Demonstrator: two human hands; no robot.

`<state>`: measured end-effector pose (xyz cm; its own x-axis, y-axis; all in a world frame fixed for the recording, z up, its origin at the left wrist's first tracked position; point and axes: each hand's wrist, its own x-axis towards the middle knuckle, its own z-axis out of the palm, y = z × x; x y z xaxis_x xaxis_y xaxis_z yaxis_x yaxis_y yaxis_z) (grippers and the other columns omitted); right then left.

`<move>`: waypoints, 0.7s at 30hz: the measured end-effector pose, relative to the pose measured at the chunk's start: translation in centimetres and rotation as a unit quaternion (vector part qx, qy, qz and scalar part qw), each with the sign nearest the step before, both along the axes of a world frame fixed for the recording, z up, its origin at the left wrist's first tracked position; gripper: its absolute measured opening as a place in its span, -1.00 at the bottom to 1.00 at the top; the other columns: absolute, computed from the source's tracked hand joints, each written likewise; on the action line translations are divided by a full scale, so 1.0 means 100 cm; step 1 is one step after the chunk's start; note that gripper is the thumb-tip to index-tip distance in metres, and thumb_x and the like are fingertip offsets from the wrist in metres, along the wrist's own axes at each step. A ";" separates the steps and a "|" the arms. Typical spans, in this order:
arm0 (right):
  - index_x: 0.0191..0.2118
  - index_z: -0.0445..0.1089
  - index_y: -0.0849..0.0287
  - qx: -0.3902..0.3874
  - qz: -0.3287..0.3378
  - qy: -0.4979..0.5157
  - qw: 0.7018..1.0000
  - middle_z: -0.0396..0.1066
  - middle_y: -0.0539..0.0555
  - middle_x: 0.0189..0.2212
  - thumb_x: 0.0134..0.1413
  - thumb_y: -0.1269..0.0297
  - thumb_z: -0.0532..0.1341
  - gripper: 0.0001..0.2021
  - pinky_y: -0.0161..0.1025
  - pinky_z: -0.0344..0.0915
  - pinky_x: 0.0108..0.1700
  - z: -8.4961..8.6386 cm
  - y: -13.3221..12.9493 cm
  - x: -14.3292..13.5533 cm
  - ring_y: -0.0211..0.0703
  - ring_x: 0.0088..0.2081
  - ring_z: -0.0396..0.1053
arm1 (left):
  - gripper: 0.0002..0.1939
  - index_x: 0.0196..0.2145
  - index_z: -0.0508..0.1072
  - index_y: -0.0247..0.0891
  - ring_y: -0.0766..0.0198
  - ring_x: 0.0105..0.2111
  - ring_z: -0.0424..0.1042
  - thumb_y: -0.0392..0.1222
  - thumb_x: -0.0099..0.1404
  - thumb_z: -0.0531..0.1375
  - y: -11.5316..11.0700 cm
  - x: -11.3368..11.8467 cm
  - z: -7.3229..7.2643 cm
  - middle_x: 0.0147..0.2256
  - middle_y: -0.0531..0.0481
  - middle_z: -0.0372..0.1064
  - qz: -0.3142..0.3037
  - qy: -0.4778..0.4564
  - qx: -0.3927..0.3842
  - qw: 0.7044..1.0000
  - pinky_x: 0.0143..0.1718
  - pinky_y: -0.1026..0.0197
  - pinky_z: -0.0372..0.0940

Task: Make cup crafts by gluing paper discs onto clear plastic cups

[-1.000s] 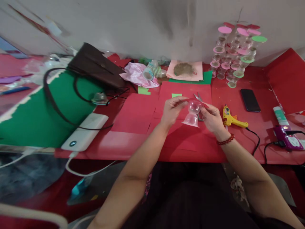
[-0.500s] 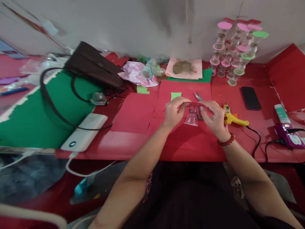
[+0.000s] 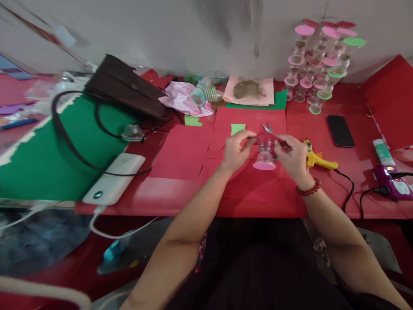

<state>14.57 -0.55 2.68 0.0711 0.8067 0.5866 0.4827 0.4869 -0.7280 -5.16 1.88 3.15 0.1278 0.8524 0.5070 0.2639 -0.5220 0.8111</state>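
Between my hands is a pair of clear plastic cups joined base to base, with a pink disc on the lower rim and red at the upper rim. My left hand pinches the upper rim from the left. On the other side, the fingers of my right hand close on the same rim. Scissors lie just behind the cups, partly hidden by them. A yellow hot glue gun rests right of my right hand. Red paper sheets lie under my hands.
Strings of joined cups hang at the back right. A black phone, a glue stick and a purple box lie to the right. A brown bag and a white power bank are at left, beside stacked cups.
The joined cups have tilted, so the pink disc on the lower rim now shows. Both hands have shifted slightly to the right while keeping hold of the upper rim.
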 end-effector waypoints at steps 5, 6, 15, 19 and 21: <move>-0.27 0.60 0.05 -0.037 0.022 -0.001 0.999 0.63 0.02 -0.37 0.13 0.28 0.26 -0.86 -0.14 0.47 -0.19 0.000 -0.001 -0.004 -0.14 -0.37 0.52 | -0.80 -0.39 0.47 -0.12 0.16 -0.32 0.43 -0.09 0.41 0.21 -0.002 0.001 -0.001 -0.39 -0.03 0.49 0.032 0.015 0.021 0.999 -0.18 0.09 0.32; -0.28 0.59 0.05 -0.044 0.028 -0.002 0.999 0.62 0.01 -0.38 0.13 0.28 0.26 -0.86 -0.15 0.46 -0.20 0.000 -0.001 -0.005 -0.14 -0.37 0.52 | -0.80 -0.40 0.47 -0.12 0.15 -0.32 0.42 -0.09 0.41 0.21 -0.002 0.001 -0.001 -0.39 -0.04 0.48 0.041 0.023 0.025 0.999 -0.17 0.08 0.31; -0.38 0.50 0.06 -0.077 0.012 0.023 0.997 0.47 -0.05 -0.50 0.12 0.24 0.24 -0.89 -0.24 0.34 -0.31 0.004 -0.003 -0.007 -0.23 -0.45 0.36 | -0.79 -0.27 0.53 -0.14 0.18 -0.30 0.48 0.02 0.41 0.23 -0.002 0.003 -0.004 -0.31 -0.04 0.55 0.033 -0.034 -0.030 0.998 -0.15 0.10 0.36; -0.40 0.45 0.07 -0.112 0.024 0.058 0.992 0.41 -0.07 -0.52 0.08 0.19 0.26 -0.89 -0.26 0.28 -0.35 0.003 -0.003 -0.009 -0.26 -0.46 0.30 | -0.71 -0.21 0.57 -0.15 0.17 -0.23 0.52 0.12 0.39 0.29 -0.004 0.003 -0.001 -0.24 -0.06 0.57 0.024 -0.084 -0.044 0.995 -0.07 0.08 0.39; -0.41 0.43 0.07 -0.136 0.023 0.110 0.984 0.37 -0.08 -0.54 0.05 0.16 0.28 -0.87 -0.27 0.23 -0.41 0.001 -0.001 -0.010 -0.29 -0.49 0.25 | -0.60 -0.11 0.58 -0.13 0.15 -0.19 0.54 0.24 0.37 0.29 -0.003 0.003 -0.001 -0.20 -0.08 0.58 -0.008 -0.136 -0.089 0.987 -0.06 0.07 0.41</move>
<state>13.53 -0.63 2.80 0.1319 0.9371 0.3233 0.2804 0.2775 -0.9189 -4.82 1.57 3.05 0.0211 0.9299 0.3672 0.0175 -0.3675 0.9298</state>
